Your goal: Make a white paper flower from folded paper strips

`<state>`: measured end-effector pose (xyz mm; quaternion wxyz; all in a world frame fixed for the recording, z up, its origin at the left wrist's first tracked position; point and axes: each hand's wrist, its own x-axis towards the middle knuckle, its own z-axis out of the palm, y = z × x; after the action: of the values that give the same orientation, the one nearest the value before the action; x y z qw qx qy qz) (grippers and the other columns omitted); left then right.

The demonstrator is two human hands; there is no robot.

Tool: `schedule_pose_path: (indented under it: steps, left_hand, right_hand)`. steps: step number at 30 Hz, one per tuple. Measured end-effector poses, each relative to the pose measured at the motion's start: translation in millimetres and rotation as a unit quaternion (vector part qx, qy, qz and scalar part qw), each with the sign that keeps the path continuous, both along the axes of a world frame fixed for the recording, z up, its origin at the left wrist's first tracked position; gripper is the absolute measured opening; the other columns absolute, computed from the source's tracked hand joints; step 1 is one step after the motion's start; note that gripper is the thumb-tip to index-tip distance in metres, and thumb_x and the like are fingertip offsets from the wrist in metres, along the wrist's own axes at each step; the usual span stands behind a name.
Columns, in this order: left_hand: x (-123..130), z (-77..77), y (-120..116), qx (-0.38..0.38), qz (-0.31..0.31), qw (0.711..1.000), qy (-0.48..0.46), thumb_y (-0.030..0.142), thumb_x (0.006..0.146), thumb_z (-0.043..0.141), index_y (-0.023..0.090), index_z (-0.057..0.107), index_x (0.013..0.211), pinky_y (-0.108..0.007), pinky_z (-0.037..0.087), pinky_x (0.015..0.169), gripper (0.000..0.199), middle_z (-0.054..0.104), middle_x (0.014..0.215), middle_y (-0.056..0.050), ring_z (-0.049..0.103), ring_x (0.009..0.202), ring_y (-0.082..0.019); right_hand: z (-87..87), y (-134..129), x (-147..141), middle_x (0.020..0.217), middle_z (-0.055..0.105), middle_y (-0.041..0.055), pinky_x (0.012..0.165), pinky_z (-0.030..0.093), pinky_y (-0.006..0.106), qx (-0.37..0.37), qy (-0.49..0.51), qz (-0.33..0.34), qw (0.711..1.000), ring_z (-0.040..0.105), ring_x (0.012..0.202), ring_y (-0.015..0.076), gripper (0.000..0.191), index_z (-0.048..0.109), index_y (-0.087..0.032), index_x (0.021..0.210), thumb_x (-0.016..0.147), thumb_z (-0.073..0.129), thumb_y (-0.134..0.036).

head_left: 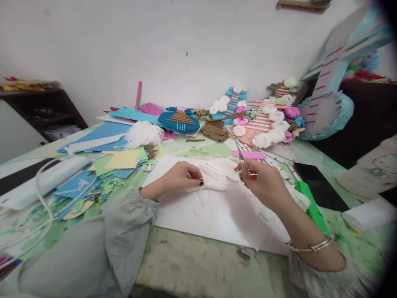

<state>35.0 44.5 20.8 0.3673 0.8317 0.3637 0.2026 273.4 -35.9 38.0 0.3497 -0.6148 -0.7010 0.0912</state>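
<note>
My left hand (182, 177) pinches a thin white string (198, 203) over a large white sheet (198, 221). The string's loose end curls down onto the sheet. Beside those fingertips lies a white folded paper piece (214, 182), partly hidden by the hand. My right hand (259, 180) is closed around the gold handles of small scissors (240, 155), whose blades point up and away. A pink strip (249, 155) lies just beyond the scissors.
White yarn (145, 134) and paper scraps (122, 159) lie to the left. Paper guitar shapes (179, 120) and crepe flowers (273, 124) stand along the back. At the right are pens, a green roll (312, 207) and a black phone (321, 186).
</note>
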Motion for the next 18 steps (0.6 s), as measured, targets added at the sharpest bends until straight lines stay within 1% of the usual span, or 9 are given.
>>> schedule_pose_path:
  steps: [1,2,5,8,11,12,14,16,18]
  left_hand:
    - [0,-0.4,0,-0.002,0.007,1.0,-0.006,0.027,0.069,0.061,0.015,0.07,0.074,-0.02,0.037,0.05,0.016,0.066,0.066,-0.002,0.053,0.056,-0.011]
    - [0,-0.8,0,0.0,0.016,1.0,-0.011,0.027,0.069,0.061,0.015,0.07,0.074,-0.02,0.037,0.05,0.016,0.067,0.066,-0.002,0.053,0.056,-0.011]
    - [0,-3.3,0,0.012,0.046,0.999,-0.024,0.028,0.071,0.06,0.015,0.07,0.074,-0.02,0.037,0.049,0.017,0.066,0.065,-0.002,0.053,0.057,-0.011]
    - [1,-9.0,3,0.013,0.048,0.998,-0.044,0.029,0.074,0.056,0.015,0.068,0.074,-0.02,0.037,0.049,0.018,0.066,0.067,-0.002,0.053,0.057,-0.011]
    - [1,-14.6,7,0.008,0.046,0.997,-0.057,0.029,0.077,0.054,0.016,0.066,0.076,-0.019,0.036,0.048,0.018,0.067,0.069,-0.002,0.052,0.055,-0.01]
    - [1,-15.4,8,0.008,0.046,0.997,-0.06,0.029,0.077,0.054,0.016,0.065,0.077,-0.019,0.036,0.048,0.017,0.067,0.071,-0.002,0.052,0.055,-0.01]
    - [2,-15.1,7,0.009,0.045,0.997,-0.068,0.028,0.077,0.055,0.016,0.065,0.077,-0.019,0.036,0.049,0.016,0.067,0.072,-0.002,0.053,0.056,-0.01]
    - [4,-12.7,3,0.011,0.041,0.996,-0.08,0.027,0.076,0.057,0.016,0.065,0.078,-0.019,0.037,0.05,0.014,0.066,0.071,-0.002,0.053,0.057,-0.01]
    - [7,-9.7,-3,0.005,0.033,0.995,-0.092,0.025,0.075,0.059,0.015,0.064,0.078,-0.02,0.038,0.051,0.012,0.065,0.069,-0.002,0.053,0.058,-0.01]
  right_hand:
    - [-0.2,0,0,0.084,0.066,0.0028,0.058,0.047,0.026,-0.012,0.052,0.008,0.999,0.064,0.074,0.0174,0.013,0.051,-0.021,0.076,0.069,0.052,-0.01]
    - [-0.1,-1,-1,0.081,0.063,0.002,0.051,0.044,0.023,-0.036,0.107,0.019,0.993,0.063,0.067,0.0158,0.018,0.048,-0.021,0.084,0.069,0.054,-0.013]
    - [1.3,-1,-4,0.079,0.06,0.0005,0.04,0.035,0.019,-0.122,0.254,0.036,0.959,0.058,0.056,0.0128,0.044,0.042,-0.023,0.104,0.065,0.063,-0.021]
    - [2.5,1,-9,0.096,0.06,0.0056,0.039,0.035,0.019,-0.162,0.317,0.017,0.935,0.058,0.057,0.0113,0.062,0.046,-0.023,0.113,0.058,0.072,-0.023]
    - [1.5,3,-11,0.105,0.059,0.0088,0.044,0.041,0.021,-0.199,0.347,0.004,0.917,0.058,0.06,0.0111,0.066,0.054,-0.019,0.113,0.051,0.078,-0.022]
    - [0.6,4,-11,0.102,0.06,0.0081,0.045,0.041,0.021,-0.209,0.351,0.002,0.913,0.057,0.059,0.0101,0.065,0.056,-0.018,0.111,0.05,0.079,-0.023]
    - [-1.9,4,-11,0.081,0.062,0.0034,0.041,0.035,0.019,-0.221,0.35,0.004,0.91,0.05,0.05,0.0065,0.057,0.06,-0.016,0.106,0.053,0.079,-0.027]
    - [-4.9,3,-14,0.056,0.053,-0.0036,0.036,0.026,0.017,-0.214,0.341,0.009,0.915,0.039,0.039,0.004,0.043,0.062,-0.015,0.096,0.06,0.077,-0.033]
    - [-8.0,1,-21,0.041,0.04,-0.0086,0.033,0.02,0.017,-0.189,0.328,0.004,0.926,0.033,0.033,0.004,0.03,0.059,-0.016,0.081,0.065,0.073,-0.037]
